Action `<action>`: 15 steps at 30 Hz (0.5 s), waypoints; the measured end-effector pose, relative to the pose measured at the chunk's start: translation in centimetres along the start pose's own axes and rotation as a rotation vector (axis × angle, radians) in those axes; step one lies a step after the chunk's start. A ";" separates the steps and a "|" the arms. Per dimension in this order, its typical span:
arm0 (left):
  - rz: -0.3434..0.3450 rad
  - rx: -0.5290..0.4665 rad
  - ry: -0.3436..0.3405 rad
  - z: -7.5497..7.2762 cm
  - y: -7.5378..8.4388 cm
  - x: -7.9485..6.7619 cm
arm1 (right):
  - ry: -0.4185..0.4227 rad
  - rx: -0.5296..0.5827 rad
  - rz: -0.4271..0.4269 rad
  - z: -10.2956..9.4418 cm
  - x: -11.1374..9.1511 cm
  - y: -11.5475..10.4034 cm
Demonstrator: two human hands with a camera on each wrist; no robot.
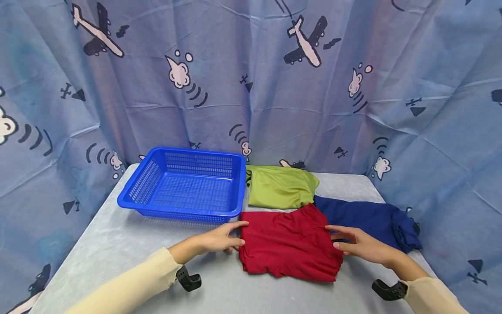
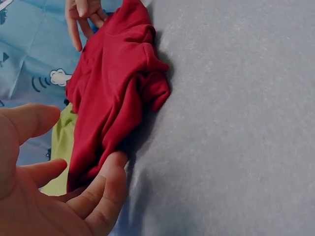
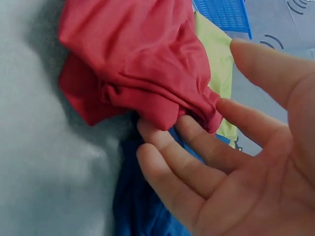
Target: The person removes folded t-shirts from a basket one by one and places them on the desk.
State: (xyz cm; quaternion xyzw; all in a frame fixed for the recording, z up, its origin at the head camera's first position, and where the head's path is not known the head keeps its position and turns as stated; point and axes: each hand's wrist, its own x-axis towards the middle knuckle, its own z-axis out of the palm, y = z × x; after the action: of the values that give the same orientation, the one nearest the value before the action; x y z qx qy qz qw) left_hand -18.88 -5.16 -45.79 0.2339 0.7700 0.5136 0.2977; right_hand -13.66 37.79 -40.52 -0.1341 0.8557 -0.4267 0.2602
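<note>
A folded red garment (image 1: 290, 244) lies on the table in the head view, its surface wrinkled and one upper corner bunched. My left hand (image 1: 219, 237) is at its left edge, thumb apart from the fingers. In the left wrist view, the fingertips (image 2: 115, 162) reach the cloth's edge. At the opposite edge is my right hand (image 1: 362, 246). The right wrist view has its fingers (image 3: 162, 142) right at the cloth's underside, with the thumb (image 3: 261, 66) raised away. Neither hand pinches the cloth.
An open blue mesh basket (image 1: 188, 192) stands at the back left. Behind the red garment lies a folded lime-green garment (image 1: 280, 187), and to its right a navy blue one (image 1: 364, 218). A patterned blue curtain (image 1: 251, 87) encloses the white table (image 1: 129, 257).
</note>
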 end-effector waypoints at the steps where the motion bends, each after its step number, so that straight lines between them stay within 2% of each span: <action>1: 0.005 -0.001 0.001 0.0 0.1 -0.1 | 0.010 -0.011 -0.011 -0.1 -0.1 0.0; 8: 0.034 0.015 -0.020 -0.8 0.2 -0.8 | 0.101 -0.064 -0.129 -0.7 -0.3 -0.4; 15: 0.068 0.085 -0.021 -1.7 0.1 -1.9 | 0.146 -0.035 -0.190 -0.7 0.1 -0.8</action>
State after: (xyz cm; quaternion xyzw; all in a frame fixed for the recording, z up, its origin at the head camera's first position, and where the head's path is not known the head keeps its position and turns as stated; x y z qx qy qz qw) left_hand -18.68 -7.46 -44.78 0.2779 0.7796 0.4878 0.2777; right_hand -14.16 37.69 -39.60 -0.1876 0.8632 -0.4429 0.1534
